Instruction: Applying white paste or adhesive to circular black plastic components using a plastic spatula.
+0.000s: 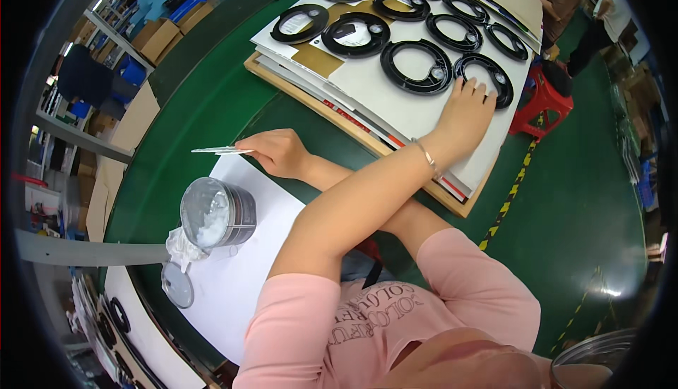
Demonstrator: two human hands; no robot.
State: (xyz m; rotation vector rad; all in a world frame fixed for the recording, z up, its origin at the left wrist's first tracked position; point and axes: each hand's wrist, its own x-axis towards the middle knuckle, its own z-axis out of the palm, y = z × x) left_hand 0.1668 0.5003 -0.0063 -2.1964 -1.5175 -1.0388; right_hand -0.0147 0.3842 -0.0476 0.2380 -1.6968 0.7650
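My forearms cross, the left over the right. At the board's near right corner, my left hand [467, 110] has its fingers bent over the lower rim of a black plastic ring [503, 78]; the fingers' undersides are hidden. My right hand [279, 152] is closed in a pinch on a thin white flat piece [219, 150], seen nearly edge-on, so its exact kind is unclear. Just below that piece stands a clear tub [240, 212] with whitish, lumpy contents. Several similar black rings [417, 68] lie in rows on the white board [353, 78].
Beside the tub are a crumpled white cloth or tissue [185, 249] and a round clear lid [177, 285], near white paper [272, 209]. A wooden edge [339, 124] borders the board stack. Rightward stand a red stool [544, 103] and two people; a grey metal bar [106, 250] crosses at left.
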